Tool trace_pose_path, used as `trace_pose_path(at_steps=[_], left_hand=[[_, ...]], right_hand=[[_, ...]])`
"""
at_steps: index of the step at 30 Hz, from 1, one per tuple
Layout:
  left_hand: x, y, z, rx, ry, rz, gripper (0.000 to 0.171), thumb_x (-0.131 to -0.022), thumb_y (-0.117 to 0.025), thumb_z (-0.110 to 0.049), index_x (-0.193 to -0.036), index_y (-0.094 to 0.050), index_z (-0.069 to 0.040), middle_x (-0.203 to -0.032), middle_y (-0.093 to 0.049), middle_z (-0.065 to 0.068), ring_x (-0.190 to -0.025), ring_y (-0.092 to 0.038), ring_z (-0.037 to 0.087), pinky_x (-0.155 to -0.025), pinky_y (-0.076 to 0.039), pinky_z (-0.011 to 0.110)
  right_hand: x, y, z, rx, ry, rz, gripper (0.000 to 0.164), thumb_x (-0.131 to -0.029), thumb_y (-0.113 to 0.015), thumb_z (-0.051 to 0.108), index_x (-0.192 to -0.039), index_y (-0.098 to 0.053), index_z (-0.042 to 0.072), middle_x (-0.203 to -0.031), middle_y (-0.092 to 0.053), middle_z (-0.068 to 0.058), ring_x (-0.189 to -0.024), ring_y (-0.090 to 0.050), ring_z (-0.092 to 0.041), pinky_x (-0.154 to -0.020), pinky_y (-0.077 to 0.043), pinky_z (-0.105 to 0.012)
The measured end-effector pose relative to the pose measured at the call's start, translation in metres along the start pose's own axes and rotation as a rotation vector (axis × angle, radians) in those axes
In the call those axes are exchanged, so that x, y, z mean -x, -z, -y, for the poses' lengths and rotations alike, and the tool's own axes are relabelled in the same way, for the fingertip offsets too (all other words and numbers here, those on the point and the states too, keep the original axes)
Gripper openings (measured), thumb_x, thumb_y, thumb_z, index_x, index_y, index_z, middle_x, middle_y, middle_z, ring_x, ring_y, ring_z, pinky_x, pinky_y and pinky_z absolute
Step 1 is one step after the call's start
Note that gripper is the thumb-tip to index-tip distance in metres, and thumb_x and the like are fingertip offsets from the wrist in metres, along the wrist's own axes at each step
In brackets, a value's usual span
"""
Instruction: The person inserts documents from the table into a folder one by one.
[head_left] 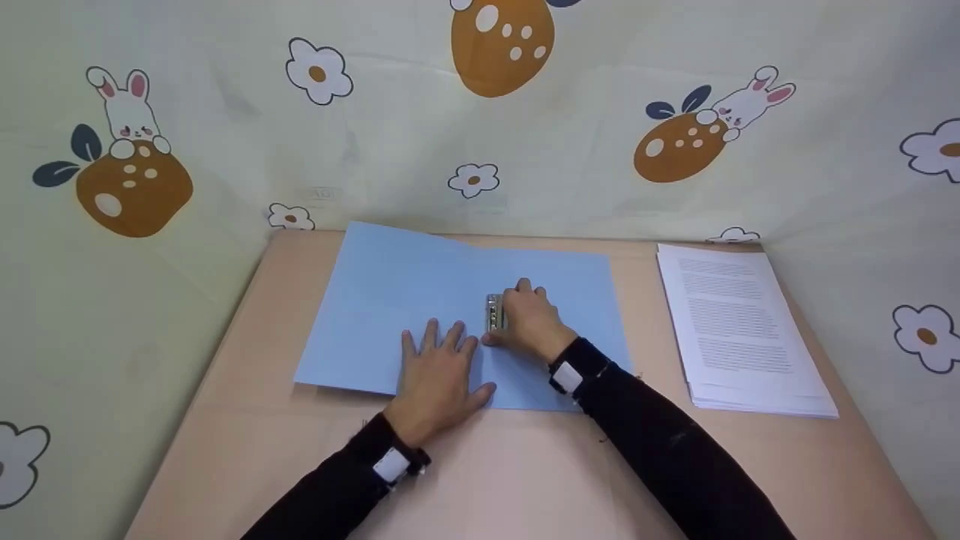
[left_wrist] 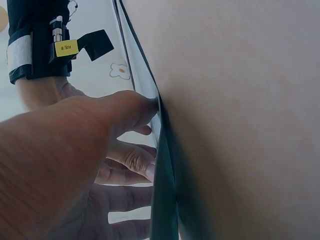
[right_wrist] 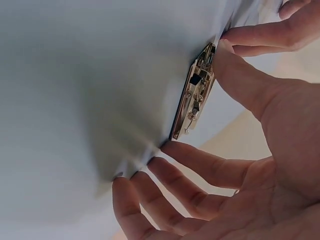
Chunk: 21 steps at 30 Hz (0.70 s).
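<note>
An opened light-blue file folder [head_left: 375, 292] lies on the table, its left cover slightly raised at the near edge. A shiny metal lever clip [head_left: 493, 311] sits on the right panel near the fold. My right hand [head_left: 534, 319] spans the clip lengthwise, thumb at its near end and index fingertip at its far end; in the right wrist view the clip [right_wrist: 194, 95] shows between them, the other fingertips resting on the folder. With fingers spread, my left hand [head_left: 436, 379] rests on the folder by the fold, thumb near the bottom edge.
A stack of printed white paper [head_left: 735, 330] lies to the right of the folder. Behind and along both sides of the table [head_left: 517, 480] hangs a pale cloth [head_left: 390, 150] with rabbit and flower prints. Both wrists wear black straps.
</note>
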<state>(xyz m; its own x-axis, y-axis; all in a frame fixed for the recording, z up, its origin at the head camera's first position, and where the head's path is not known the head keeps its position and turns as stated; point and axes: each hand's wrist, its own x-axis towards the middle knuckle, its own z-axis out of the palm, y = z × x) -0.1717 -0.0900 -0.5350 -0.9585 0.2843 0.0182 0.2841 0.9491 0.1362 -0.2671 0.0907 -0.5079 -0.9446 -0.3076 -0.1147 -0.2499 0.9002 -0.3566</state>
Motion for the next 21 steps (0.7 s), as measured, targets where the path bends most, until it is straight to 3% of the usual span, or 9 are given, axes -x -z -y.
trace_pose_path(at_steps=[11, 18, 21], left_hand=[[-0.001, 0.001, -0.001, -0.003, 0.015, 0.038, 0.089, -0.104, -0.075, -0.073, -0.169, -0.06, -0.015, -0.183, -0.051, 0.015, -0.172, -0.04, 0.055, -0.135, -0.031, 0.089], [-0.003, 0.0, 0.0, 0.004, 0.019, 0.054, 0.089, -0.103, -0.076, -0.074, -0.169, -0.06, -0.016, -0.184, -0.05, 0.015, -0.173, -0.04, 0.055, -0.135, -0.031, 0.088], [-0.002, 0.0, 0.0, 0.01, 0.016, 0.045, 0.089, -0.102, -0.078, -0.072, -0.168, -0.061, -0.015, -0.182, -0.052, 0.016, -0.172, -0.041, 0.056, -0.134, -0.033, 0.089]], right_hand=[[-0.004, 0.003, -0.002, -0.012, -0.018, 0.035, 0.073, -0.095, -0.098, 0.045, -0.142, -0.074, -0.006, -0.147, -0.066, -0.03, -0.129, -0.068, -0.048, -0.108, -0.067, -0.058], [-0.007, 0.013, -0.007, -0.106, -0.006, 0.074, 0.057, -0.096, -0.098, 0.041, -0.125, -0.079, -0.005, -0.125, -0.073, -0.02, -0.104, -0.066, -0.03, -0.095, -0.063, -0.047], [-0.008, 0.016, -0.007, -0.169, 0.014, 0.082, 0.055, -0.1, -0.095, 0.038, -0.127, -0.078, -0.006, -0.122, -0.078, -0.019, -0.101, -0.068, -0.027, -0.094, -0.064, -0.046]])
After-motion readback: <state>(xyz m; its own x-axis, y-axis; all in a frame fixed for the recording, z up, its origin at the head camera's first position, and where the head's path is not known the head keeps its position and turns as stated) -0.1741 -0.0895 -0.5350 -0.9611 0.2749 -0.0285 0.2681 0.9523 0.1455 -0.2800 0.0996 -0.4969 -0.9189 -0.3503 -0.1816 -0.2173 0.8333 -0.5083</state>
